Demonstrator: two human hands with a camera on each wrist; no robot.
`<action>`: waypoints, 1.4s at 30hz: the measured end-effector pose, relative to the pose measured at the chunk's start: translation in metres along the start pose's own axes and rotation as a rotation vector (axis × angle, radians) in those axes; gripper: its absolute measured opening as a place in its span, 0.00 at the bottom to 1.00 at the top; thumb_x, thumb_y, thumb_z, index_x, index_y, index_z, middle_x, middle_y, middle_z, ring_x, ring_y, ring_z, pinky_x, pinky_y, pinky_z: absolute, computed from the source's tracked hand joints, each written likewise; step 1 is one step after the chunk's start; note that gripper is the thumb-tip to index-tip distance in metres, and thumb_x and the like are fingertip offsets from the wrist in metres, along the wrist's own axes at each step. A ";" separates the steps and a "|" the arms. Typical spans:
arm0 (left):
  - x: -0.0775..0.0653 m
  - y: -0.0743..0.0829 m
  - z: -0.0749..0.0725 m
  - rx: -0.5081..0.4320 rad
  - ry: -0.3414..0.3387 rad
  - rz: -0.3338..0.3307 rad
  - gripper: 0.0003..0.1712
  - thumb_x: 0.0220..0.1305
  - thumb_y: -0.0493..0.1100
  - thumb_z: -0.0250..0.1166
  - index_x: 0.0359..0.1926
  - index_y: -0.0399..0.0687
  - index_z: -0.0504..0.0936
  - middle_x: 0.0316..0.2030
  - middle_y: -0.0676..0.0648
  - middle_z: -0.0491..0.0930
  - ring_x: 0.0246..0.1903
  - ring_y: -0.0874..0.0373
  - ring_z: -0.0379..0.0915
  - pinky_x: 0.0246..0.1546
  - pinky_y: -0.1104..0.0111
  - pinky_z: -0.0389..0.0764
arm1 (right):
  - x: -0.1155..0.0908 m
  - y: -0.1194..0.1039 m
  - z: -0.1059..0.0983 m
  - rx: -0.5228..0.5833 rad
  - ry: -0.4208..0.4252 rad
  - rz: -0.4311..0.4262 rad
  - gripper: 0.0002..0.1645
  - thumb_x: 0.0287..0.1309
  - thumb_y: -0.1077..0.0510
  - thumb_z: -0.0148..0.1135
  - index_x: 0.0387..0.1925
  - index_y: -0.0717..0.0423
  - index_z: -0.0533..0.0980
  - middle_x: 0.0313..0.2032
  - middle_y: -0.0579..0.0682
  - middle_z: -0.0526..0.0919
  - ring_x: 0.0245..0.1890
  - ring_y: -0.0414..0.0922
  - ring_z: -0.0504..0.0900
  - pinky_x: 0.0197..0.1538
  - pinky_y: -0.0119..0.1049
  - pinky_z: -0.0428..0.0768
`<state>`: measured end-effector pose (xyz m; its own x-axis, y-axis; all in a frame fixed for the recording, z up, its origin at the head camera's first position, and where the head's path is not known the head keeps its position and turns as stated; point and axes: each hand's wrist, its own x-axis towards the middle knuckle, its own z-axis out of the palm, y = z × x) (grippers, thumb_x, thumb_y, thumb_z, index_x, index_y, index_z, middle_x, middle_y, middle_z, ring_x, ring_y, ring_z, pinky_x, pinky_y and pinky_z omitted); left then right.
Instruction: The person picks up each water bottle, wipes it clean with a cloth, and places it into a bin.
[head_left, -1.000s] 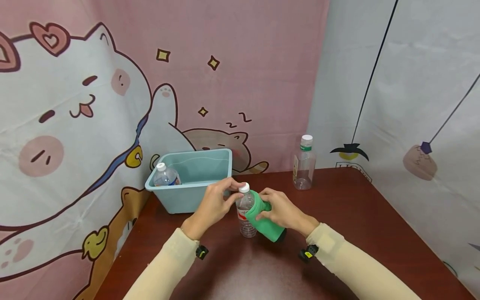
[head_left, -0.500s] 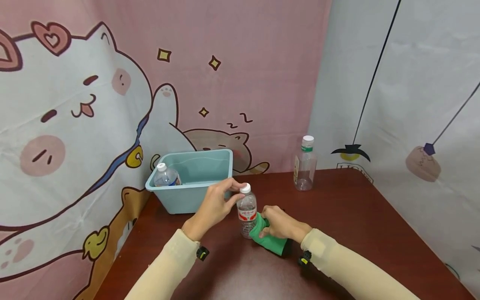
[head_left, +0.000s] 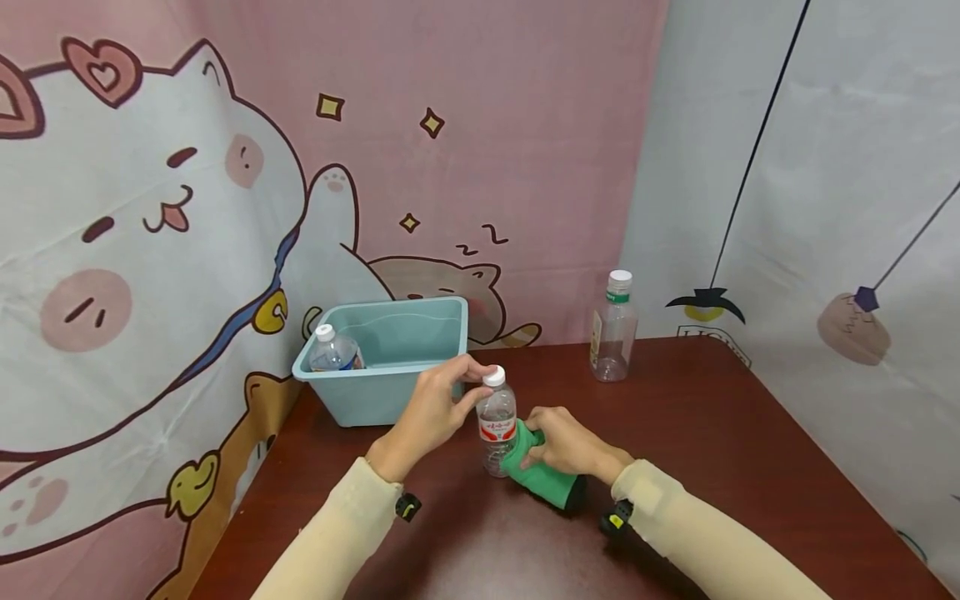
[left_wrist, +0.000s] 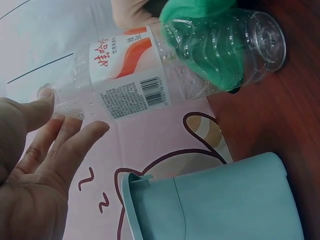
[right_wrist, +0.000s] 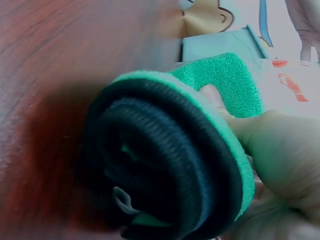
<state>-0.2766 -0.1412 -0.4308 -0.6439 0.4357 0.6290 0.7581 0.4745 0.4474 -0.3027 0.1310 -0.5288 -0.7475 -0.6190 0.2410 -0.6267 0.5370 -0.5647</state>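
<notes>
A clear plastic bottle with a white cap and a red-and-white label stands upright on the table. My left hand pinches it at the top, thumb and fingers around the cap and neck. My right hand grips a green cloth, rolled up with a dark edge at its end, and presses it to the bottle's lower side. In the left wrist view the green cloth shows through the clear plastic below the label. The roll's dark layered end fills the middle of the right wrist view.
Behind my left hand is a light blue bin with a white-capped bottle leaning inside. Another clear bottle with a green neck band stands at the back right of the dark red table. A printed curtain hangs behind.
My right hand has moved the cloth down from the bottle's upper part to its lower side, uncovering the label. My left hand keeps its place at the cap.
</notes>
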 end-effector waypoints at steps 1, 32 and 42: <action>0.000 0.000 0.000 -0.001 -0.004 -0.005 0.14 0.73 0.35 0.81 0.54 0.43 0.88 0.59 0.45 0.96 0.51 0.52 0.97 0.50 0.59 0.98 | 0.000 -0.001 -0.002 0.009 0.006 0.000 0.17 0.58 0.55 0.93 0.48 0.50 0.95 0.44 0.45 0.91 0.40 0.35 0.84 0.44 0.31 0.85; 0.004 -0.002 -0.002 -0.019 0.012 0.017 0.15 0.74 0.34 0.80 0.57 0.41 0.88 0.53 0.42 0.96 0.52 0.48 0.96 0.51 0.52 0.98 | 0.020 -0.058 -0.050 0.121 0.265 -0.026 0.40 0.73 0.51 0.82 0.82 0.51 0.80 0.66 0.52 0.84 0.58 0.47 0.86 0.57 0.40 0.88; 0.000 -0.003 -0.002 0.005 -0.002 -0.004 0.16 0.74 0.35 0.80 0.58 0.42 0.88 0.53 0.43 0.96 0.50 0.52 0.96 0.50 0.62 0.97 | 0.019 -0.043 -0.042 0.277 0.048 -0.050 0.45 0.85 0.50 0.70 0.93 0.44 0.64 0.82 0.55 0.77 0.75 0.55 0.79 0.72 0.58 0.83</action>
<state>-0.2784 -0.1446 -0.4311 -0.6472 0.4356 0.6257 0.7550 0.4799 0.4469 -0.2987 0.1203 -0.4667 -0.7309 -0.6093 0.3075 -0.5839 0.3249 -0.7440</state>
